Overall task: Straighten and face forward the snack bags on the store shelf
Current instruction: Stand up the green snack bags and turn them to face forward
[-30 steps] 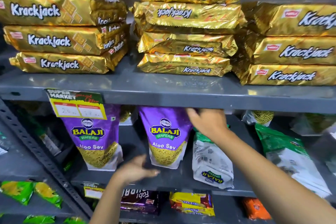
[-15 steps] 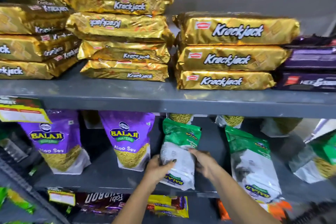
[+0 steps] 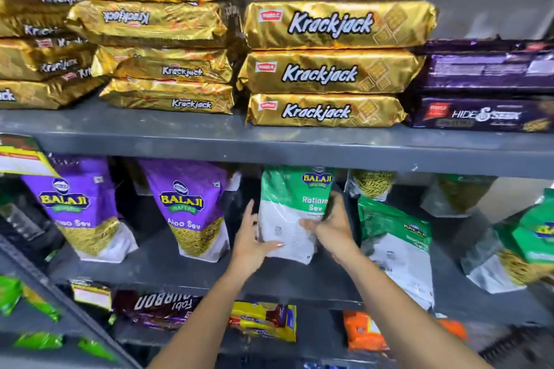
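A green-and-white Balaji Ratlami Sev bag (image 3: pixel 287 204) stands upright on the middle shelf (image 3: pixel 195 269), its front label facing me. My left hand (image 3: pixel 250 244) grips its lower left edge and my right hand (image 3: pixel 331 226) grips its right side. Left of it stand two purple Balaji Aloo Sev bags (image 3: pixel 189 207) (image 3: pixel 78 207), upright and facing forward. To the right, another green Balaji bag (image 3: pixel 395 249) leans back and tilts, and a further green bag (image 3: pixel 521 249) tilts at the far right.
The top shelf (image 3: pixel 269 147) holds stacks of gold Krackjack packs (image 3: pixel 329 63), some turned or upside down, and purple Hide & Seek packs (image 3: pixel 485 84). More sev bags lie behind on the middle shelf. The bottom shelf has Bourbon (image 3: pixel 156 305), yellow and orange packs. A price tag (image 3: pixel 24 156) hangs left.
The green bag was upside down with its back showing; both hands have turned it upright so the front faces out. The camera has shifted right and closer.
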Tool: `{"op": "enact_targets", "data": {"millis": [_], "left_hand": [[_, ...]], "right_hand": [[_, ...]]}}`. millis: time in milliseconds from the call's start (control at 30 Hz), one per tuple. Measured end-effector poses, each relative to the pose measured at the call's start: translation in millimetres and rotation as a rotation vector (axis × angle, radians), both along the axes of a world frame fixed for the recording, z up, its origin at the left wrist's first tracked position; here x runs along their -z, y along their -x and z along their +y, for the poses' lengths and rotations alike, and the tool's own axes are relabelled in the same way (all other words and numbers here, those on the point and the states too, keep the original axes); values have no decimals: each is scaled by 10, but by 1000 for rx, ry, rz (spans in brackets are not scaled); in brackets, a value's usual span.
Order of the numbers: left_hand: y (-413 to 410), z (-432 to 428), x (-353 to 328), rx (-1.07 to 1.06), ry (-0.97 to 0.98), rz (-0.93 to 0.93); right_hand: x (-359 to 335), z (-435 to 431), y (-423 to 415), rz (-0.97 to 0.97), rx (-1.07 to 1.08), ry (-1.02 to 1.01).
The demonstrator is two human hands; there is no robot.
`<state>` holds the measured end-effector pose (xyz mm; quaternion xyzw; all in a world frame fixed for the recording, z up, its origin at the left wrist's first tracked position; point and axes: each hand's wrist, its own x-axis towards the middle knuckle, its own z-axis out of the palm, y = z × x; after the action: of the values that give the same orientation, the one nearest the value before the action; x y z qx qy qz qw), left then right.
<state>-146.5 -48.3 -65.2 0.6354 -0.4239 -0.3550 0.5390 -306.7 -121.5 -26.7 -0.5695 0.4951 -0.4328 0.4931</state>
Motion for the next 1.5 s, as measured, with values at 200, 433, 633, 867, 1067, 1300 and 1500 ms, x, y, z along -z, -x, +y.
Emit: {"op": "enact_targets", "data": {"millis": [200,433,633,867,1067,1300,1500], "left_hand": [[87,-32,466,14,18,-202],[150,-3,502,-84,-24,-194],[515,210,443,-538,137,45],[588,-315,82,-668,-53,542],[451,-693,125,-486,-46,763],[511,-411,159,-747,25,640],[1001,176,432,-533,-111,101]], "right_hand": [[297,105,100,156,0,175],[251,21,212,53,-136,93],[113,-179,194,-341,-38,-328],[187,28,77,59,1,-196],[558,470,83,148,53,120],[428,-28,94,33,126,-68],[273,-379,-126,-147,-128,-312]]}}
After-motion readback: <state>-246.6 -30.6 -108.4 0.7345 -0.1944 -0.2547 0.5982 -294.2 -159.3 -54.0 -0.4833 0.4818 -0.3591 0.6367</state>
